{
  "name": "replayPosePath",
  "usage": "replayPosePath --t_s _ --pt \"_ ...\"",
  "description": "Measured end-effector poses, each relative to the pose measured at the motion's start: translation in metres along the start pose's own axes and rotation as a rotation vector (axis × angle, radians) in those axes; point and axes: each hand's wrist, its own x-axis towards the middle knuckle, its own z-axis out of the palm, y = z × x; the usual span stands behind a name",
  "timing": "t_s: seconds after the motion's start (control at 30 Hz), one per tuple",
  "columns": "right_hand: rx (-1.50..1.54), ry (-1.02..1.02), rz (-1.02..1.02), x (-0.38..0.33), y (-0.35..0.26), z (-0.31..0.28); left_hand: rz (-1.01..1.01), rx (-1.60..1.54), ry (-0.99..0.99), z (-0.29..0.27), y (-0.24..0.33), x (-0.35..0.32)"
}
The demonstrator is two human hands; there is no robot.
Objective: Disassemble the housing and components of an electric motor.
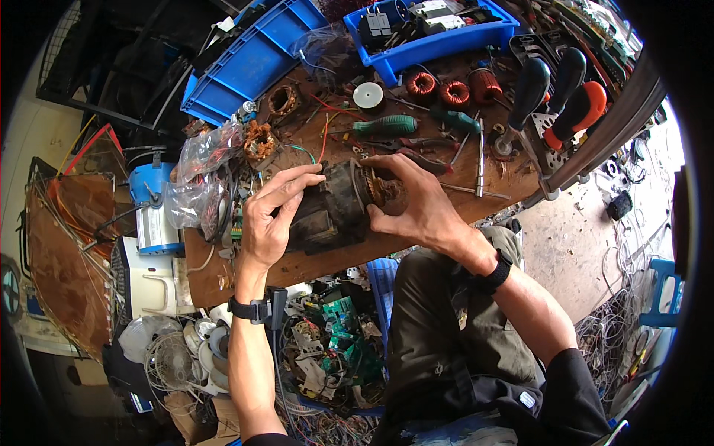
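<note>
Your wooden workbench [416,249] fills the middle of the view, and everything below is placed from the dark electric motor [335,212] lying on its near edge. Behind the motor, at the far side of the bench, an empty blue plastic crate [253,63] leans at an angle, and to its right a second blue tray [439,41] holds black and grey parts. Far to the right of the motor, a rack carries big screwdrivers with black and orange handles [573,108]. Left of the motor lie crumpled clear plastic bags [201,175]. Below the motor, past the bench edge, is a heap of green circuit boards and scrap [335,342].

Your left hand [271,215] rests on the motor's left end, fingers curled over the casing and the forefinger stretched along its top. Your right hand [416,204] grips the motor's right end, fingers bent around the exposed copper-coloured part there.

Just behind the motor lies a green-handled screwdriver [383,125]. Behind that and to the right sit three copper-wound coils [454,91], and a small white disc [368,95] lies to their left.
</note>
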Motion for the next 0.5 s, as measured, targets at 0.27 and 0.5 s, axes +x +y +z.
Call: replayPosePath --t_s 0.27,0.5 --pt "-0.058 -0.002 0.016 0.001 -0.007 0.001 -0.005 -0.015 -0.012 -0.001 0.001 0.000" --pt "0.022 -0.033 -0.043 0.000 0.007 -0.005 -0.006 -0.011 -0.019 -0.002 0.000 0.000"
